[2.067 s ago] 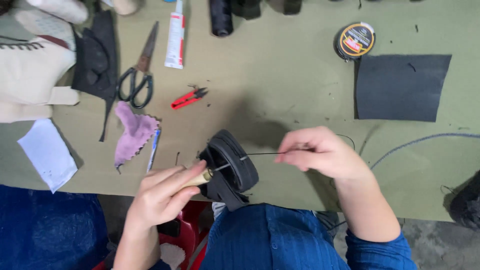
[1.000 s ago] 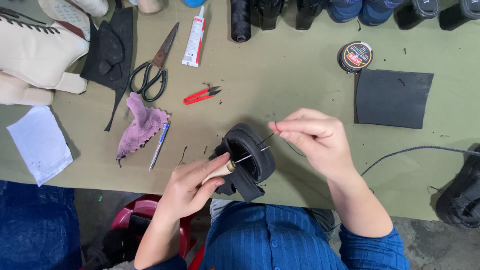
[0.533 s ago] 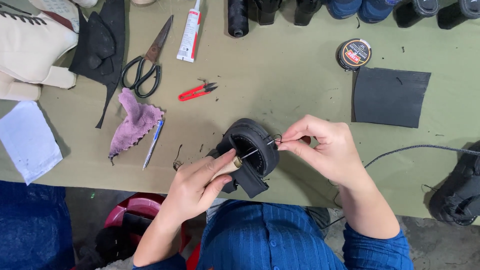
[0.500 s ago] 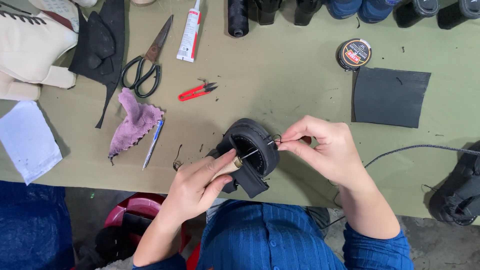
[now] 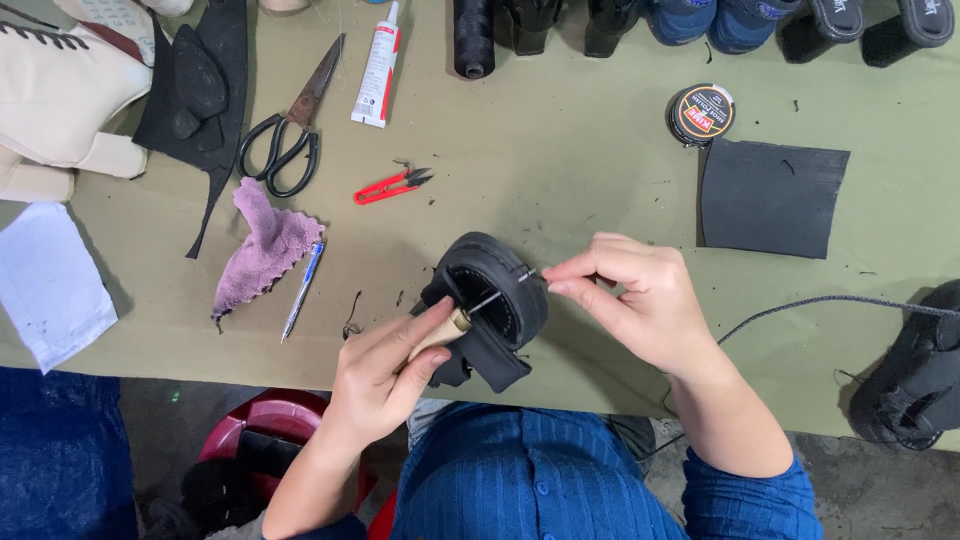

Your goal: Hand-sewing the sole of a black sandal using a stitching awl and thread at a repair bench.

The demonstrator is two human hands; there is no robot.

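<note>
A black shoe [image 5: 492, 305] lies at the near edge of the olive-green table [image 5: 560, 170], heel end toward me. My left hand [image 5: 385, 370] grips a wooden-handled awl [image 5: 445, 328] whose metal shaft pokes into the shoe's rim. My right hand [image 5: 625, 300] pinches a thin thread or needle tip [image 5: 527, 274] right at the shoe's far rim, fingers closed on it.
Scissors [image 5: 290, 130], a glue tube [image 5: 378, 70], red thread snips [image 5: 390, 186], a purple cloth [image 5: 265, 245] and a pen [image 5: 302, 290] lie to the left. A round tin [image 5: 700, 113] and black leather sheet [image 5: 770, 197] sit right. A dark cord [image 5: 830, 300] runs to a black object [image 5: 915, 380].
My right hand drew in from the right toward the shoe's rim, shortening the thread. My left hand kept the awl in the shoe. The view shifted slightly.
</note>
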